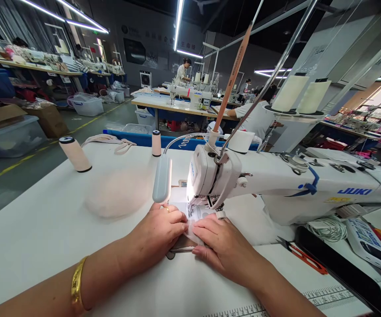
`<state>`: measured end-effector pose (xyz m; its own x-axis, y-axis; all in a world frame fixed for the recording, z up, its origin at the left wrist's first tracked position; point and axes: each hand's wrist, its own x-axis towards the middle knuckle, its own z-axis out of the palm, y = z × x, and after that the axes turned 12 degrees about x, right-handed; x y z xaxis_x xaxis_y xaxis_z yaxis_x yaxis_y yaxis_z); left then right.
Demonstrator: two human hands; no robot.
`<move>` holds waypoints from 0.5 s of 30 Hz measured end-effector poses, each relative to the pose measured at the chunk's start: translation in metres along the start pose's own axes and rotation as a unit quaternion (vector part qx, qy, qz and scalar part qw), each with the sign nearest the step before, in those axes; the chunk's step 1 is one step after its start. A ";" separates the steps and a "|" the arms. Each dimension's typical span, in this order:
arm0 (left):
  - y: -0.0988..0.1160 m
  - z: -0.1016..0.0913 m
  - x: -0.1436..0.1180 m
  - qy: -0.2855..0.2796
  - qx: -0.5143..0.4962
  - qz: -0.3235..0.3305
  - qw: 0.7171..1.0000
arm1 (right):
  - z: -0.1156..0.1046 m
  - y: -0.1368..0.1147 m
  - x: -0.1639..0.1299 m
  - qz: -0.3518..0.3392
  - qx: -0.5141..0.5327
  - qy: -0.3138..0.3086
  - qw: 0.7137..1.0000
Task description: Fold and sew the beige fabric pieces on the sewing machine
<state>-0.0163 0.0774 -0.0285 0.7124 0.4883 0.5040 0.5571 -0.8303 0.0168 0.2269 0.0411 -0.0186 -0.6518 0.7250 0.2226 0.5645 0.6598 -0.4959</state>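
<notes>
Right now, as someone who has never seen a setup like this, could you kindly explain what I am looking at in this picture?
The picture comes from a camera worn on a person's head, looking down at their own two hands on a white table. The big white machine is a sewing machine, with its lamp lit over the needle. The left hand, with a gold bracelet on its wrist, and the right hand both press a small piece of fabric flat by the needle. Nearby lie a pale cloth pile, two thread spools, red snips and a coiled white cord. Behind, other people sit at similar tables.
</notes>
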 end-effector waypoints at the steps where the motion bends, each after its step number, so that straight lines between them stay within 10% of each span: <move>1: 0.000 0.001 -0.001 0.002 -0.003 0.007 1.000 | 0.001 0.000 0.000 0.001 0.000 0.000 1.000; 15: -0.003 0.001 0.001 -0.009 0.009 0.022 1.000 | 0.003 0.003 0.003 0.002 -0.009 0.025 1.000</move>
<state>-0.0172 0.0800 -0.0288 0.7441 0.4567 0.4876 0.5325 -0.8462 -0.0200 0.2248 0.0445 -0.0220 -0.6240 0.7360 0.2625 0.5761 0.6603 -0.4818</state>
